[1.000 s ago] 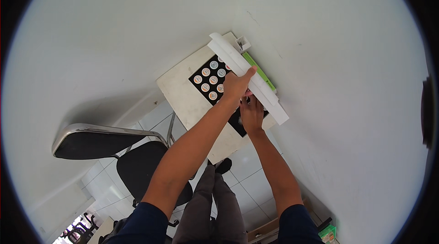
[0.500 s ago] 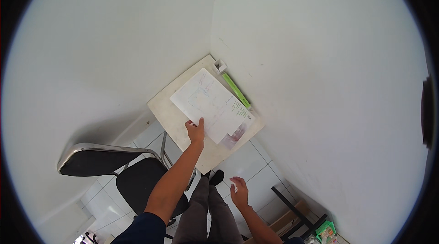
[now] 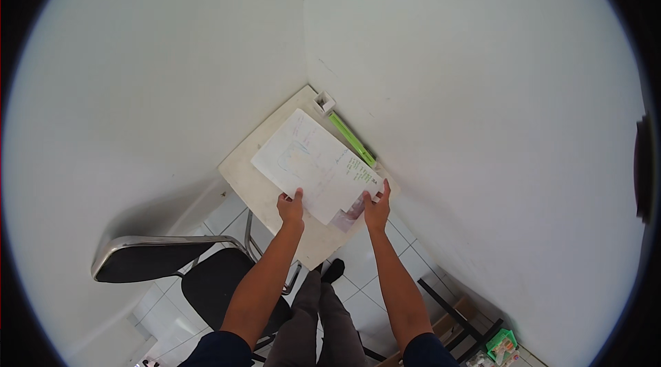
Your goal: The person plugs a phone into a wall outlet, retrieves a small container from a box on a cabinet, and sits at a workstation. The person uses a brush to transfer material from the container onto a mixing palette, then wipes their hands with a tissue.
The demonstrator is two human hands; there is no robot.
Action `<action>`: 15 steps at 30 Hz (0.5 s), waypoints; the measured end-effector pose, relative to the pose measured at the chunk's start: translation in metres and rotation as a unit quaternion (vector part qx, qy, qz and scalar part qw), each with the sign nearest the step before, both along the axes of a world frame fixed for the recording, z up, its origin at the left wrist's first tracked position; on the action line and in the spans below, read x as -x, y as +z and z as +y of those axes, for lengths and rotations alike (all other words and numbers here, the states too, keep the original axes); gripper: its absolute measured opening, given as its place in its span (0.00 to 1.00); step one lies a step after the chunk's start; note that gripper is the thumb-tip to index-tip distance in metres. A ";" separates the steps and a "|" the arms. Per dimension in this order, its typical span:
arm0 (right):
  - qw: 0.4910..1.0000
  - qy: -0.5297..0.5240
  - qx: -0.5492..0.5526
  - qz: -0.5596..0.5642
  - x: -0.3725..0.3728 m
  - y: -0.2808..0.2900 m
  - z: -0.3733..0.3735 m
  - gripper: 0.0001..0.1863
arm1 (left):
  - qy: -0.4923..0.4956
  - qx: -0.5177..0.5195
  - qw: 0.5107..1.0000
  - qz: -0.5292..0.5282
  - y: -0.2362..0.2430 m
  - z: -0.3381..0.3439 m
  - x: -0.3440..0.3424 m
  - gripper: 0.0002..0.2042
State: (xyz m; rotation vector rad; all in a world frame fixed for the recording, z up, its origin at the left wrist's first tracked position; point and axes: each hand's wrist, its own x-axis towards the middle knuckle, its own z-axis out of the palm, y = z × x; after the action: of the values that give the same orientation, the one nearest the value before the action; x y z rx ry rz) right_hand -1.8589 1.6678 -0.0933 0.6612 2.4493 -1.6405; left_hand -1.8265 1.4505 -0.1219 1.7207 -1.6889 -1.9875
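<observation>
A white sheet of paper with faint coloured drawing and green handwriting lies slantwise over a small pale table. My left hand is at its near left edge, thumb on top and the other fingers curled by the edge. My right hand grips the sheet's right end, with the thumb on its face and the forefinger by the far corner. Beside the right hand, a purple-grey patch shows at the sheet's near end; whether it is a separate piece I cannot tell.
Along the table's far right edge lies a long green box, with a small white square holder at the corner. White walls meet behind the table. A black chair stands at left. A green basket sits low at right.
My right hand has come up from beside my legs to the sheet's right end. My left hand stays at the near left edge. The view has shifted slightly.
</observation>
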 end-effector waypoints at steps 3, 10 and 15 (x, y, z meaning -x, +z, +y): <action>0.998 -0.016 -0.048 -0.028 -0.004 0.010 -0.003 0.39 | -0.001 -0.042 0.999 -0.028 0.011 0.004 0.006 0.23; 0.992 -0.018 -0.112 -0.058 0.025 0.020 -0.057 0.40 | -0.034 0.138 0.990 -0.022 -0.020 -0.048 0.034 0.25; 0.994 -0.082 -0.016 -0.068 0.024 0.002 -0.049 0.38 | -0.098 0.146 0.983 -0.059 -0.003 -0.043 0.067 0.27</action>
State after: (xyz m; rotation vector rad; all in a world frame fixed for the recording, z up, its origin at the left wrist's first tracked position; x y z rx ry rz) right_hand -1.8828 1.6191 -0.0916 0.9682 2.3855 -1.5565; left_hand -1.8938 1.4071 -0.1247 1.6521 -2.1399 -1.6225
